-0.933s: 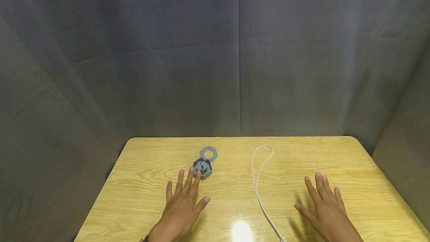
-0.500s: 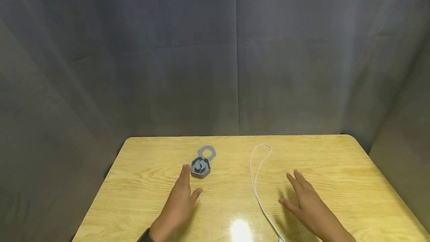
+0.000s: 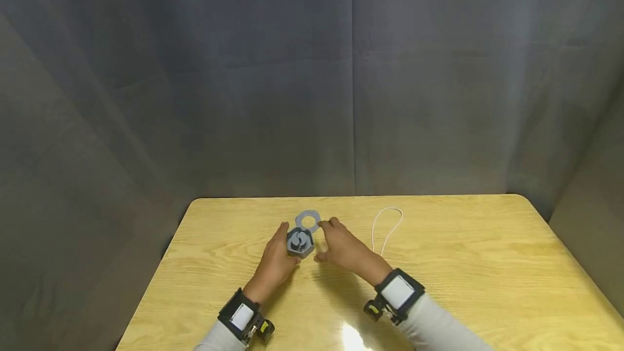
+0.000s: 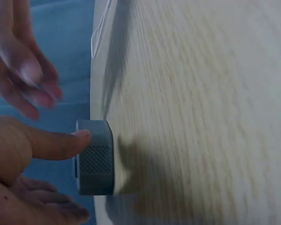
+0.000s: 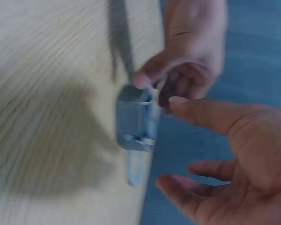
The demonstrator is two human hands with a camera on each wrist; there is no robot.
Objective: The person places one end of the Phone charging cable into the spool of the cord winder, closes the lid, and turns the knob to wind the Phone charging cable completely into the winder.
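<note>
A grey hexagonal case [image 3: 300, 242] with curved swirl-like parts inside stands upright, open side up. My left hand [image 3: 274, 262] is around its left side, the thumb on the near wall; the left wrist view shows that thumb against the case's textured wall [image 4: 96, 161]. Just behind the case is a flat grey plate with a round hole [image 3: 314, 215]. My right hand [image 3: 343, 248] is at the right of both, fingertips by the plate's edge. In the right wrist view that hand [image 5: 253, 154] has its thumb and fingers spread, holding nothing. Whether plate and case are joined I cannot tell.
A thin white cord [image 3: 388, 209] forms a loop on the wooden table [image 3: 463, 264], partly hidden behind the right forearm. Grey curtains [image 3: 273, 96] hang behind and beside the table. Both wrists carry strapped cameras.
Both hands have moved in toward the case. The left now grips its side, and the right has crossed over the cord to the plate's right. Sleeves and wrist straps have come into view.
</note>
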